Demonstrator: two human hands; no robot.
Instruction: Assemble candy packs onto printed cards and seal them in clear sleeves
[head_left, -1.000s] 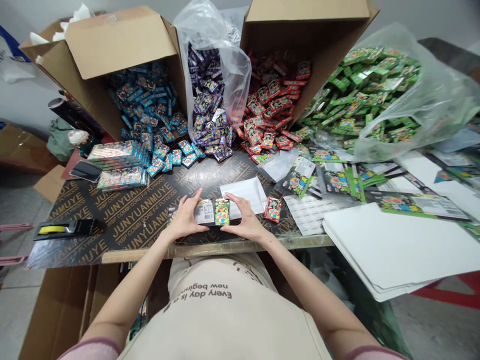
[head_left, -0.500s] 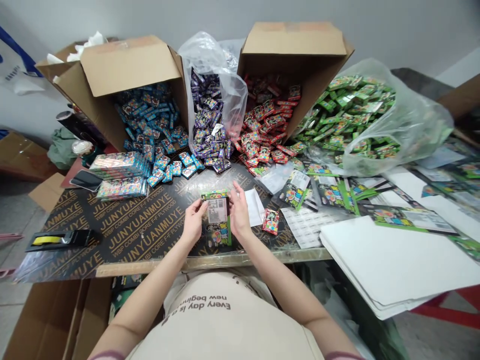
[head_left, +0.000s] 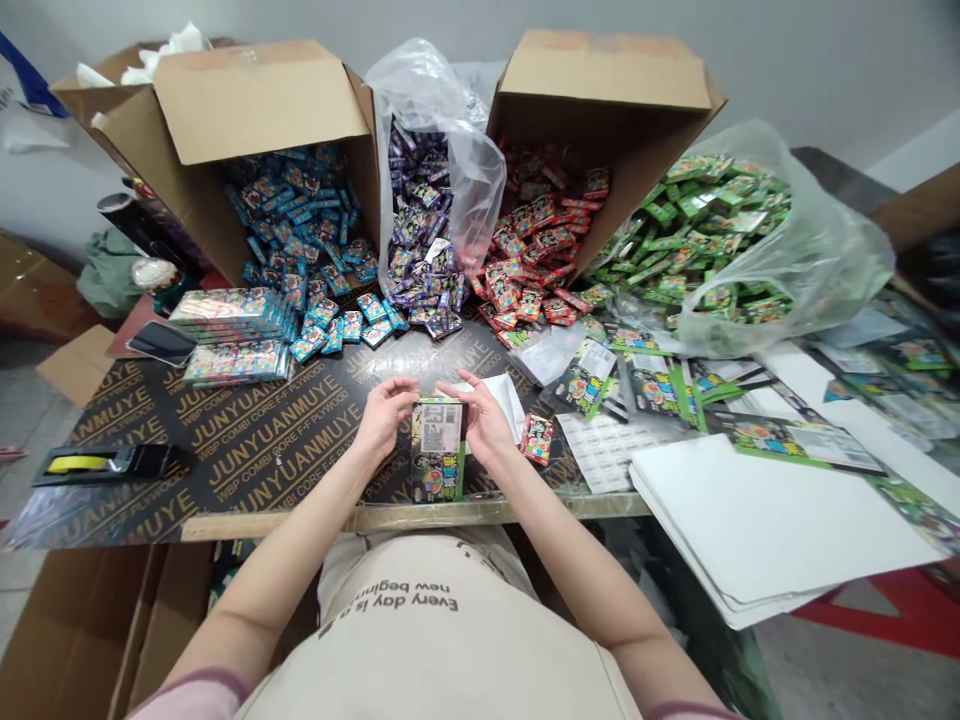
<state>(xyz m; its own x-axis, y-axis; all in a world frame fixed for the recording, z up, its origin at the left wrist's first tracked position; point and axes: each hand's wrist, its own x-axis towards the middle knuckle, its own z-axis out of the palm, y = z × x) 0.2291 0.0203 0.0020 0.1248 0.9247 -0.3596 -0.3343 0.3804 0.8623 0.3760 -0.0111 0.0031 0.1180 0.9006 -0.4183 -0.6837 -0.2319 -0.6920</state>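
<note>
At a black table (head_left: 247, 430) before a grey wall (head_left: 795, 70), the left hand (head_left: 382, 418), angled inward, pinches a packet (head_left: 438, 450) near the front edge; the right hand (head_left: 486, 418) curls at its opposite corner, grip unclear.

One head-worn view: looks forward and down from above your torso (head_left: 442, 640); your hands (head_left: 382, 420) at middle distance, tabletop (head_left: 300, 440) spread across the frame, open cartons (head_left: 262, 105) and grey wall (head_left: 795, 70) farthest.
</note>
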